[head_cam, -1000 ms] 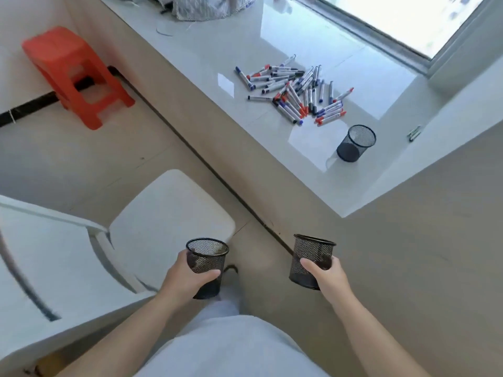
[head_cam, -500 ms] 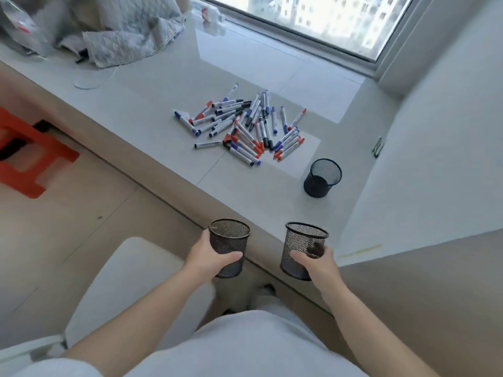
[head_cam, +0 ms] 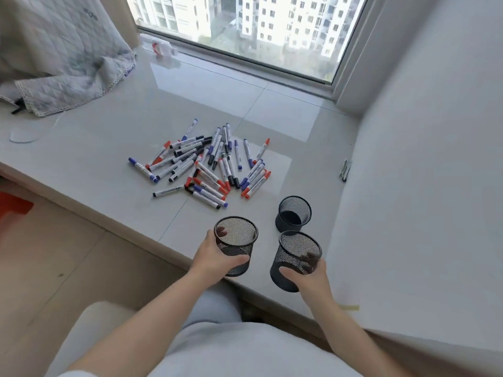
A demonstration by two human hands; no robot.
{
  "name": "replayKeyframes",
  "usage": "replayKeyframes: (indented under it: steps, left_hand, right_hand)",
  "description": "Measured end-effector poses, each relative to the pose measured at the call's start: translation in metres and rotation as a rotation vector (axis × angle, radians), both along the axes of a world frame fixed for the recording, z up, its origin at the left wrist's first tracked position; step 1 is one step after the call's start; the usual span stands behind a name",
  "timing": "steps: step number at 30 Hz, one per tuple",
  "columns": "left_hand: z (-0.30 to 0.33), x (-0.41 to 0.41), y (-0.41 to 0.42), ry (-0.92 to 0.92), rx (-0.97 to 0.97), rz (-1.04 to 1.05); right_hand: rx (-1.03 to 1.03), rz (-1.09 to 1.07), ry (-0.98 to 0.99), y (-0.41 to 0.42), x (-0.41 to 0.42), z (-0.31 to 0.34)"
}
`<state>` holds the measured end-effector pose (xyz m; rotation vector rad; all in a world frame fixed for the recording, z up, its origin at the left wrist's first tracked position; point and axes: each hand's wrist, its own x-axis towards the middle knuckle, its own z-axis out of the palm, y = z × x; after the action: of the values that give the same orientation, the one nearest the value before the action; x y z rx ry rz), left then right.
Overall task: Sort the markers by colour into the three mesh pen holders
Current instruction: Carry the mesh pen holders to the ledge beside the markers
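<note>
Left hand (head_cam: 215, 258) wrapped around a black mesh pen holder (head_cam: 235, 244), thumb across the near wall, fingers dimly visible through the mesh on the far side, holder upright and nothing seen inside. Right hand (head_cam: 310, 276) gripping a second mesh holder (head_cam: 296, 259), thumb pressed on the near wall low down, fingers curled round the right side and showing dark through the mesh; holder tilted slightly, mouth leaning away from the wrist. Both held at the near edge of a pale tiled window ledge (head_cam: 114, 159); whether either base rests on the ledge cannot be told. Just beyond the right hand, close to its holder but apart from it, a third mesh holder (head_cam: 294, 217) standing upright on the ledge. Further out, ahead of the left hand and somewhat to its left, a loose heap of markers (head_cam: 206, 164), white barrels with blue, red and black caps, lying crossed over one another in all directions, none in any holder. Well out from the right hand and to its right, a small clip-like object (head_cam: 345, 170) against the side wall, too small to identify. Far to the left of the left hand, a quilted grey cloth (head_cam: 62, 63) bunched on the ledge. Beyond everything, a window (head_cam: 245, 31) with apartment blocks outside. Nearest the body, light trousers (head_cam: 245, 349) and part of a white seat (head_cam: 89, 327) beneath the left forearm.
</note>
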<state>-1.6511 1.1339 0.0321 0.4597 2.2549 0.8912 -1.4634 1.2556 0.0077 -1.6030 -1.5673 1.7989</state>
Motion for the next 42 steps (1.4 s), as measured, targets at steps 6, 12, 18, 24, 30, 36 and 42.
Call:
replayKeyframes:
  steps: [6, 12, 18, 24, 30, 36, 42]
  left_hand:
    - [-0.006, -0.045, 0.044, -0.015, -0.002, -0.183]
    - [-0.016, -0.105, 0.076, -0.023, 0.001, -0.438]
    - [-0.018, -0.141, 0.112, 0.016, 0.009, -0.672]
    - [-0.045, -0.130, 0.146, 0.012, 0.060, -0.736]
    - [-0.080, -0.107, 0.164, -0.016, 0.113, -0.658]
    - [-0.104, -0.093, 0.175, -0.088, 0.145, -0.566]
    - [-0.119, -0.088, 0.192, -0.097, 0.196, -0.522]
  right_hand:
    - [0.070, -0.175, -0.071, -0.005, -0.017, -0.013]
    - [0.111, -0.461, -0.147, -0.018, -0.049, -0.028]
    - [0.062, -0.795, -0.229, -0.052, -0.091, -0.034]
    - [0.055, -0.988, -0.266, -0.062, -0.115, -0.060]
    - [0.088, -1.053, -0.243, -0.051, -0.121, -0.083]
    - [0.121, -1.024, -0.220, -0.027, -0.114, -0.086]
    - [0.178, -0.981, -0.221, -0.017, -0.100, -0.093]
